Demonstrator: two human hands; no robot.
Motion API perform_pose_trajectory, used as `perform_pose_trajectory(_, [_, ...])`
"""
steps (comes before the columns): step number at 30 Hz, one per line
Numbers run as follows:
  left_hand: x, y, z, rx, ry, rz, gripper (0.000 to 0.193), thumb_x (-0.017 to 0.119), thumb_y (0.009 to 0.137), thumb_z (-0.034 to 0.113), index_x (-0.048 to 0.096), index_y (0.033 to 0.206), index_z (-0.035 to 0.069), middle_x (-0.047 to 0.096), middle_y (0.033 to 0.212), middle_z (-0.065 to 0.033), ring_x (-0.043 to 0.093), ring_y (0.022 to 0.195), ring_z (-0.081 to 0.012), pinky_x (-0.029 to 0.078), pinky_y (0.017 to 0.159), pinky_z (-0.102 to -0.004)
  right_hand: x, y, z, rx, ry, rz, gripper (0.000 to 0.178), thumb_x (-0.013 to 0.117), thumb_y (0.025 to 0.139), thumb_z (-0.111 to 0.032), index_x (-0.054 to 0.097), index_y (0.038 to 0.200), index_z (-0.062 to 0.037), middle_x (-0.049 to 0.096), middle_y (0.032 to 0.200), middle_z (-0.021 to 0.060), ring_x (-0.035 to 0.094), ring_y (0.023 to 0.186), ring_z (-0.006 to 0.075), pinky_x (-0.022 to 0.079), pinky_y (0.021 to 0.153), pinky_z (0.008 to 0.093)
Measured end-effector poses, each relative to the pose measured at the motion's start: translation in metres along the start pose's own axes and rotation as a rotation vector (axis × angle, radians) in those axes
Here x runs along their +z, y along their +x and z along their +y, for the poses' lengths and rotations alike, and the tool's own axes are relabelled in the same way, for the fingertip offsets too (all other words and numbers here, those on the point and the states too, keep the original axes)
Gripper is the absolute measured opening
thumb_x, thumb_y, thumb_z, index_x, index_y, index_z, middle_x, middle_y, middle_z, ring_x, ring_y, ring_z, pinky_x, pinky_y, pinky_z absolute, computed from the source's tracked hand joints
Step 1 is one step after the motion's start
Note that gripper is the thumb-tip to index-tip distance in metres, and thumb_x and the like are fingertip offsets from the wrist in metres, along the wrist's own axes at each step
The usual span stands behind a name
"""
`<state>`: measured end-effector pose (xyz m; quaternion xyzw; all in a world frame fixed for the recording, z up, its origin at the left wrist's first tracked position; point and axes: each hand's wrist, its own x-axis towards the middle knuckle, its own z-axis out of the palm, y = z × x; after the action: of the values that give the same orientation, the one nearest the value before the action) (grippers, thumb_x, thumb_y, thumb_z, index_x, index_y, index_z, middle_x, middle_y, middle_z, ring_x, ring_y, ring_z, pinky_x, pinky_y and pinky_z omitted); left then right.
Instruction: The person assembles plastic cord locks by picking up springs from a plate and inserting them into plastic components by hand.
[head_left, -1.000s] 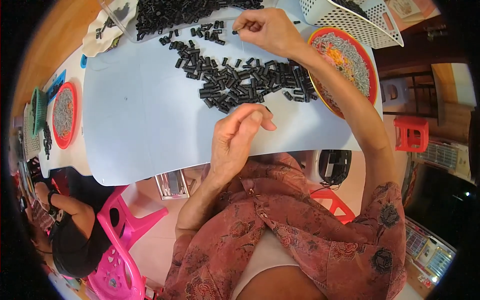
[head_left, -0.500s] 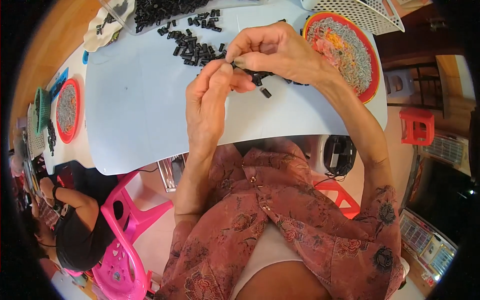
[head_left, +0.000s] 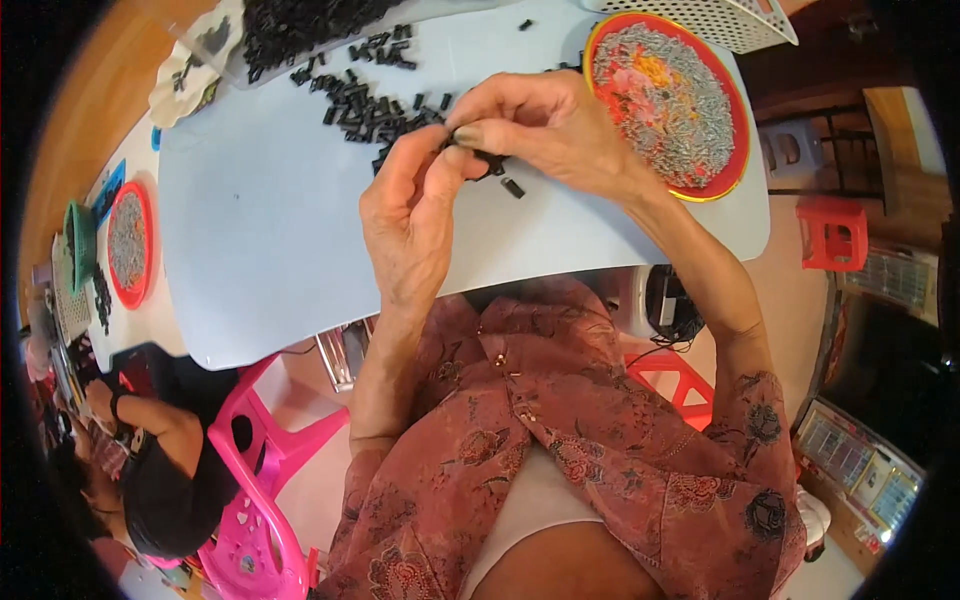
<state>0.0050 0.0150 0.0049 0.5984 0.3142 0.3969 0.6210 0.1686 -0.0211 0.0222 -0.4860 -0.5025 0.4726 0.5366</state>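
Above the light blue table, my two hands meet with fingertips pinched around a small black part, mostly hidden by the fingers. My left hand grips it from below left, thumb against index finger. My right hand pinches it from the right side. Behind and under the hands lies a loose pile of small black cylindrical parts. One black piece lies by itself just below my right hand. A red plate full of small silvery metal pieces, with some orange and pink among them, stands beside my right wrist.
A clear bin with many black parts stands at the far edge, near a white perforated basket. On the left, another table holds a red plate of metal pieces. A person sits there beside a pink chair.
Both hands stay pinched together, with the right fingertips shifted slightly over the left. The view has moved a little, so the table and plates sit further left in it.
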Motion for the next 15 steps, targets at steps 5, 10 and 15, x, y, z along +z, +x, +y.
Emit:
perform_pose_trajectory(5, [0.001, -0.008, 0.006, -0.112, 0.062, -0.055, 0.02, 0.052, 0.092, 0.011, 0.061, 0.099, -0.005, 0.063, 0.083, -0.006, 0.057, 0.079, -0.0129, 0.044, 0.079, -0.0266, -0.007, 0.009, 0.009, -0.147, -0.268, 0.05, 0.014, 0.063, 0.083, -0.015, 0.068, 0.086, -0.0019, 0.062, 0.065, 0.0003, 0.051, 0.058, 0.0062, 0.042, 0.055, 0.0231])
perform_pose_trajectory(10, [0.003, -0.029, -0.007, -0.113, -0.062, -0.14, 0.019, 0.055, 0.09, 0.003, 0.057, 0.107, -0.005, 0.065, 0.083, -0.0076, 0.06, 0.075, -0.01, 0.047, 0.067, -0.0225, -0.083, 0.051, 0.007, -0.384, -1.19, 0.245, 0.015, 0.06, 0.083, -0.01, 0.065, 0.095, -0.0027, 0.066, 0.084, 0.0105, 0.063, 0.069, 0.022, 0.051, 0.065, 0.032])
perform_pose_trajectory(15, [0.002, -0.032, -0.02, -0.112, -0.044, -0.152, 0.019, 0.057, 0.09, 0.005, 0.058, 0.106, -0.003, 0.065, 0.077, -0.0065, 0.058, 0.073, -0.0079, 0.045, 0.065, -0.0208, -0.101, 0.068, 0.016, -0.242, -1.406, -0.055, 0.019, 0.055, 0.075, -0.003, 0.065, 0.092, -0.0014, 0.064, 0.088, 0.018, 0.061, 0.084, 0.0351, 0.049, 0.076, 0.043])
